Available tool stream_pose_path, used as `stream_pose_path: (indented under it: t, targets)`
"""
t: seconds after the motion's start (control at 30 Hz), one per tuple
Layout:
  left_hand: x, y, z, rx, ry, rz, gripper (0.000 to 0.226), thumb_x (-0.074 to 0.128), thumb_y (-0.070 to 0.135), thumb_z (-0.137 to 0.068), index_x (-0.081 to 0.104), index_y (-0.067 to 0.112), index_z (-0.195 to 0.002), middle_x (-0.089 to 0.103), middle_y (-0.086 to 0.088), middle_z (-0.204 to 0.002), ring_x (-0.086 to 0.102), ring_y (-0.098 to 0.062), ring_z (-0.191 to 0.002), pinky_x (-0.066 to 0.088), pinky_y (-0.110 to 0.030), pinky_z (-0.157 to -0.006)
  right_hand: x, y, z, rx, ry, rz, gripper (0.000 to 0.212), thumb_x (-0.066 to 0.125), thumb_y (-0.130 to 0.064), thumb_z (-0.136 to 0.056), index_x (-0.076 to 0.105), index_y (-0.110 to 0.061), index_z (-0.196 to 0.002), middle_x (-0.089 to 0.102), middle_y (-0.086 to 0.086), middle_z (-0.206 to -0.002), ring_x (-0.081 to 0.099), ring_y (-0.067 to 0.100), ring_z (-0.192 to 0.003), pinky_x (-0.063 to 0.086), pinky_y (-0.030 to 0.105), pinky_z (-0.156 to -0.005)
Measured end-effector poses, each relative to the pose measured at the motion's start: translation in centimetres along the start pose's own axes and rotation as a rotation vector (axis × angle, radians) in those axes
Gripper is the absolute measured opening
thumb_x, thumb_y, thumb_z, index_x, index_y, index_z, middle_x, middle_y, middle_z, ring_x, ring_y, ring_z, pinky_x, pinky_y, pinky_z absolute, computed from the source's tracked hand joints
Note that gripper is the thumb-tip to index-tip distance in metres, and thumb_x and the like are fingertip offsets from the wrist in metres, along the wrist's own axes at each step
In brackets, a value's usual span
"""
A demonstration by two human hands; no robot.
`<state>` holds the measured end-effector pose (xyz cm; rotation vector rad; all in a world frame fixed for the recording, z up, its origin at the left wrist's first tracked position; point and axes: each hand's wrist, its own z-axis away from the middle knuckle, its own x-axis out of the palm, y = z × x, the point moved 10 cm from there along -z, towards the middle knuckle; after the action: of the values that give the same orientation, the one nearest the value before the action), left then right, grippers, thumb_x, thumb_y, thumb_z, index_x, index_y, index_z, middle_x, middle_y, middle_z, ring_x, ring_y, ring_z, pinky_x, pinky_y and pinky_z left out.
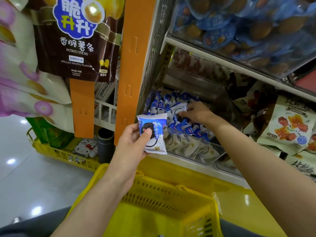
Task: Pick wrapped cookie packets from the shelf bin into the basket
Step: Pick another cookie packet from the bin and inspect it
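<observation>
- one cookie packet (153,134) pinched in left hand (132,142), above basket (171,190);
- right hand (196,113) among packets (168,103) in shelf bin (196,146); grip unclear;
- likely light, slippery, crumbly; best pinched gently at a sealed edge

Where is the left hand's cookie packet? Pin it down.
Head view, centre: the cookie packet is pinched in the left hand beside the clear shelf bin's left corner, above the yellow basket.
</observation>
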<state>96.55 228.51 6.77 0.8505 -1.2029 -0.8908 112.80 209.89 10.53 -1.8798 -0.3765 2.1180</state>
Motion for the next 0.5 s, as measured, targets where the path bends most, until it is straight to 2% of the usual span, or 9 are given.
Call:
stream_pose_path:
  t: [0.13,0.27,0.37,0.5]
  targets:
    - [0.0,0.2,-0.2,0.003,0.004,0.004,0.019,0.053,0.019,-0.091,0.054,0.023,-0.11,0.071,0.001,-0.099,0.069,-0.011,-0.087,0.054,-0.034,-0.082,1.2,-0.2,-0.5,0.035,-0.13,0.222,0.04,0.057,-0.037,-0.089,0.043,-0.01,-0.063,0.048,0.014,-0.078,0.049,0.022,-0.076,0.036,0.029,-0.068]
    - [0.1,0.1,-0.1,-0.005,0.012,-0.003,0.014,0.053,0.019,-0.091,0.054,0.026,-0.103,0.07,0.002,-0.098,0.068,-0.01,-0.087,0.054,-0.032,-0.081,1.3,-0.4,-1.0,0.003,-0.035,0.018,0.043,0.062,-0.03,-0.088,0.037,-0.012,-0.058,0.047,0.014,-0.068,0.048,0.025,-0.071,0.036,0.032,-0.066]
    - [0.2,0.1,-0.1,-0.021,0.01,0.02,0.015,0.053,0.018,-0.092,0.054,0.024,-0.105,0.07,-0.001,-0.099,0.068,-0.012,-0.088,0.054,-0.034,-0.083,1.2,-0.3,-1.4,0.004,0.046,-0.053,0.046,0.064,-0.031,-0.086,0.036,-0.012,-0.055,0.038,0.008,-0.058,0.044,0.024,-0.067,0.034,0.031,-0.064]
    - [0.4,-0.2,0.0,-0.037,0.001,0.052,0.02,0.052,0.017,-0.092,0.054,0.018,-0.111,0.07,-0.002,-0.099,0.068,-0.013,-0.087,0.054,-0.035,-0.084,2.3,-0.7,-1.7,0.026,-0.025,0.116,0.043,0.056,-0.036,-0.09,0.046,-0.007,-0.06,0.05,0.012,-0.068,0.051,0.025,-0.078,0.042,0.034,-0.072]
